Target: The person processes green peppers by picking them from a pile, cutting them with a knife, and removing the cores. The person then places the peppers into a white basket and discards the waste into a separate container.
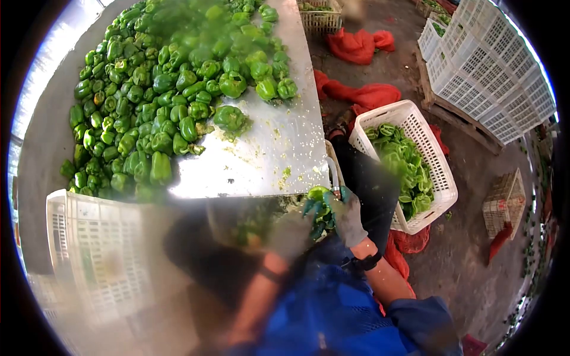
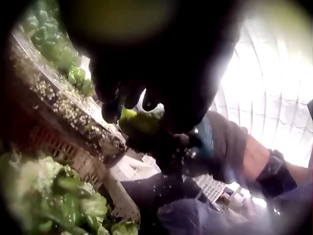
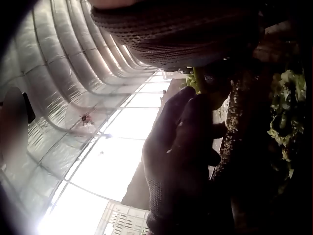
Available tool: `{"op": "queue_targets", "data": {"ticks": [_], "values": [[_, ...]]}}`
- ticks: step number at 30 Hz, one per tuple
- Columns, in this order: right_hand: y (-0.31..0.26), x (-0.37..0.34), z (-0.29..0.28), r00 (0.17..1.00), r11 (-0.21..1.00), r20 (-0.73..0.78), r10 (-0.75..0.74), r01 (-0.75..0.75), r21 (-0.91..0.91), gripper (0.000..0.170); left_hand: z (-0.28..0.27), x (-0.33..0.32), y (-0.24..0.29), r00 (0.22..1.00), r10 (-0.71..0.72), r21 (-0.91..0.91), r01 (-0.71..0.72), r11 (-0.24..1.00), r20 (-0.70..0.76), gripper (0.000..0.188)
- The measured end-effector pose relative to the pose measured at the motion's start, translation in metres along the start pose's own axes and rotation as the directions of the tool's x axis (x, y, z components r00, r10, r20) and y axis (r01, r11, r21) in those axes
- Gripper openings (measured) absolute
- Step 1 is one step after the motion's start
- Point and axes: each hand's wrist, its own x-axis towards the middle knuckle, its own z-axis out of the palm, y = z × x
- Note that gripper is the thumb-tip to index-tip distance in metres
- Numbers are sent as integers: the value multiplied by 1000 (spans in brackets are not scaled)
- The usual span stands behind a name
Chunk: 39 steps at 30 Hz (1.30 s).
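Gloved hands meet just below the table's front edge in the head view. My left hand [image 1: 291,234], blurred there, grips a green bell pepper [image 1: 317,193]. In the left wrist view its dark fingers curl over the pepper [image 2: 142,122]. Beside it, my right hand [image 1: 347,216], in a grey glove with teal fingertips, has its fingers curled at the pepper around a small tool [image 1: 336,190] with a shiny metal band; I cannot tell its kind. Below the hands, a container [image 1: 222,228] with green scraps is partly hidden. A heap of green bell peppers [image 1: 160,89] covers much of the metal table [image 1: 267,154].
A white crate [image 1: 442,160] of cut green peppers [image 1: 404,169] stands at the right, by my leg. Another white crate [image 1: 101,219] is at the left. Stacked crates [image 1: 487,65] rest on a pallet, with red netting [image 1: 356,46] on the floor. Pale seeds litter the table edge [image 2: 63,105].
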Motion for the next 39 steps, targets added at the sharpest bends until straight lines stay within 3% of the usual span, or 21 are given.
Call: {"op": "queue_targets", "data": {"ticks": [1,2,3,4,5,6,7,8,10,14,19,22,24,26,28,30,32,34,36,38,39], "values": [[8,1,0,1000,1000,2,3,-3,0,26,16,-5,-4,994,1,66,-8,998,109,39],[22,4,-1,972,957,48,-231,235,-171,21,25,-6,-6,994,-3,67,-4,998,113,39],[23,5,0,889,830,129,-440,457,-320,16,31,-6,-7,998,-45,-131,40,991,-32,35],[24,5,-3,891,833,126,-437,454,-318,16,36,-7,-10,980,-111,-328,52,943,-165,32],[5,4,-8,983,981,159,-96,120,-155,18,23,-4,-9,981,-111,-327,54,944,-158,32],[-14,4,-13,937,967,248,248,-253,-10,19,-2,3,-6,940,-339,-672,277,686,41,30],[-33,4,-17,889,935,353,290,-342,93,22,-16,5,-5,838,-453,-849,455,269,305,29],[-33,5,-14,887,935,358,291,-344,91,22,-14,3,-9,835,-459,-849,456,268,304,29],[-33,5,-7,917,924,319,241,-317,213,23,-9,-2,-19,823,-475,-950,274,-149,312,35],[-56,2,-6,841,829,454,294,-461,317,24,-6,4,-10,791,-528,-940,168,-296,308,39],[-53,11,-6,807,804,519,281,-494,332,30,2,4,-14,785,-519,-916,149,-372,338,39],[-86,21,0,796,810,549,254,-486,330,31,-3,8,-16,760,-546,-926,200,-320,352,41],[-97,35,0,802,824,548,237,-465,323,31,5,8,-25,717,-670,-981,145,-128,193,44],[-96,53,1,810,840,544,217,-439,318,31,4,4,-40,683,-703,-980,129,-149,196,44],[-87,75,3,792,672,606,71,-487,558,27,2,1,-51,649,-732,-978,112,-175,206,44],[-66,103,22,809,778,550,207,-478,409,26,1,-2,-56,616,-774,-987,148,-64,143,43],[-61,121,40,934,964,296,200,-242,112,28,1,-2,-66,600,-793,-987,160,-9,105,42],[-77,124,32,914,969,359,189,-232,81,26,2,-6,-73,581,-813,-957,262,128,50,42],[-78,127,25,849,766,502,165,-431,477,23,5,-7,-78,556,-830,-961,254,110,52,41],[-64,137,31,854,792,485,191,-426,438,22,5,0,-84,527,-849,-972,214,96,32,40],[-54,140,38,912,908,364,190,-304,287,24,0,5,-86,526,-850,-971,215,101,28,40]]}}
